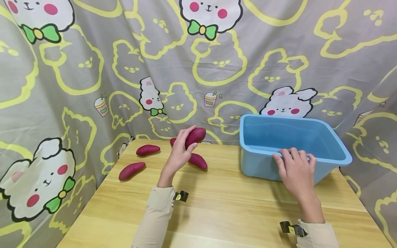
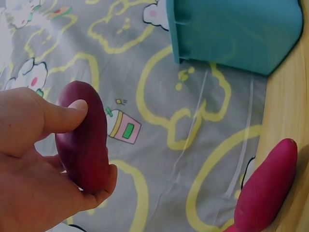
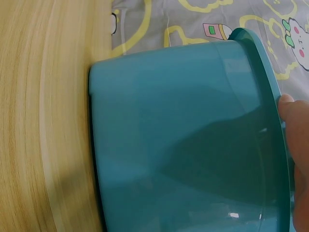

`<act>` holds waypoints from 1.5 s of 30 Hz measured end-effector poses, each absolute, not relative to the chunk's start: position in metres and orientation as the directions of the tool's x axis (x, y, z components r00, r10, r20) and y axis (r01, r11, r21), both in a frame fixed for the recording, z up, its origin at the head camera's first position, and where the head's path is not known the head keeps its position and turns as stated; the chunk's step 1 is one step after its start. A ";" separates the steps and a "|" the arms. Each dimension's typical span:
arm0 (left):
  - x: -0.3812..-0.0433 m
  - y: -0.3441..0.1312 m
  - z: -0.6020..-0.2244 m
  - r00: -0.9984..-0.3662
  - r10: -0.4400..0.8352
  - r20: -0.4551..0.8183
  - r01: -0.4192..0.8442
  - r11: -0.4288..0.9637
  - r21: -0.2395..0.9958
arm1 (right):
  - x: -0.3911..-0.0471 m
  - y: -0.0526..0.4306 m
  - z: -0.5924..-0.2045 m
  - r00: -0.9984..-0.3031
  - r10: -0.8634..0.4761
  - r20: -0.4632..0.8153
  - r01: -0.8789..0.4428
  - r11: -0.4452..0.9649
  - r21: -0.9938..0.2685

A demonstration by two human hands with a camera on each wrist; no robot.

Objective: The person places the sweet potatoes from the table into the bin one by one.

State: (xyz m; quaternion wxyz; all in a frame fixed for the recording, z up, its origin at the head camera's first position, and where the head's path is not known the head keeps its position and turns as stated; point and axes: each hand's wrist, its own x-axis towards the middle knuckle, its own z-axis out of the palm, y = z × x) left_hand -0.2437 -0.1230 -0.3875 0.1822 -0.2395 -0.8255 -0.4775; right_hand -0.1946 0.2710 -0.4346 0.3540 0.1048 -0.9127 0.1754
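My left hand (image 1: pixel 179 154) holds a purple sweet potato (image 1: pixel 196 135) above the table, with the thumb along one side and the fingers round the other. In the left wrist view this sweet potato (image 2: pixel 83 140) stands nearly upright in the grip. Below and beside that hand lies another sweet potato (image 1: pixel 198 161), and one more (image 1: pixel 173 141) is mostly hidden behind the fingers. On the right, my right hand (image 1: pixel 297 172) grips the near rim of a blue plastic bin (image 1: pixel 263 162), its fingers bent over the edge. The bin's inner floor is mostly hidden.
Two more sweet potatoes, a rear one (image 1: pixel 148 150) and a front one (image 1: pixel 132 171), lie at the left of the wooden table (image 1: pixel 217 213). A grey cartoon-print curtain (image 1: pixel 173 69) hangs close behind the table and along its sides.
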 end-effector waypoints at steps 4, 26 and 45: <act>-0.244 -0.120 -0.387 -0.810 0.218 0.544 0.579 0.442 0.685 | -0.194 0.271 -0.435 -0.730 -0.069 0.680 -0.317 0.916 -0.247; -0.246 -0.099 -0.376 -0.776 0.249 0.579 0.625 0.418 0.659 | -0.194 0.270 -0.433 -0.723 -0.071 0.688 -0.323 0.914 -0.246; -0.250 -0.076 -0.375 -0.774 0.296 0.559 0.633 0.384 0.672 | -0.195 0.269 -0.432 -0.735 -0.060 0.675 -0.302 0.921 -0.247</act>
